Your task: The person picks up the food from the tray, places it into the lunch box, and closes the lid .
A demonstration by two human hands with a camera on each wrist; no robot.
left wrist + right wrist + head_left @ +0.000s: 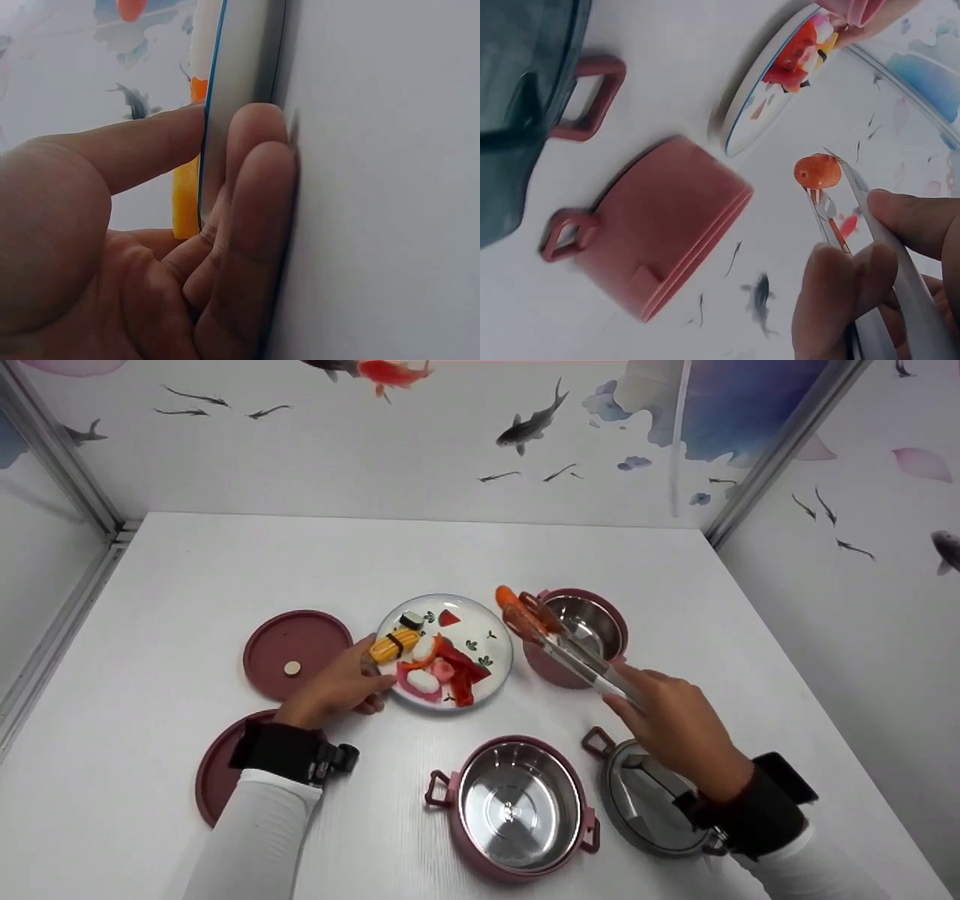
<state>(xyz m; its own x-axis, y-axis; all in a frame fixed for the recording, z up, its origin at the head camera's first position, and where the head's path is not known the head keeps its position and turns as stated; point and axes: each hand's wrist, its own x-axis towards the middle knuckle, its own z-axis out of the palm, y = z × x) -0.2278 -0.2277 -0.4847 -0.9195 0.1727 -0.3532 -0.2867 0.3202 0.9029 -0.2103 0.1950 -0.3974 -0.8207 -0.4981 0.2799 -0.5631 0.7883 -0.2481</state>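
Note:
My left hand (337,682) grips the left rim of a white, blue-edged plate (480,622), its thumb at the edge and fingers curled beneath, as the left wrist view shows. Toy sushi (422,681), a yellow banded piece (394,646) and red pieces (463,679) lie on the plate. In my right hand (679,724) are tongs (592,666) with clear handles and brown tips. Between those tips sits an orange carrot-like piece (817,172). The tips are above the left rim of the far pink pot (551,666), whose steel inside is partly covered by the tongs.
A second pink pot (517,873) with two handles stands uncovered in front. Right of it lies a glass lid (645,802), partly under my right forearm. Two dark red round lids (281,641) are at the left, one bearing a small beige disc (292,667). Walls enclose the table.

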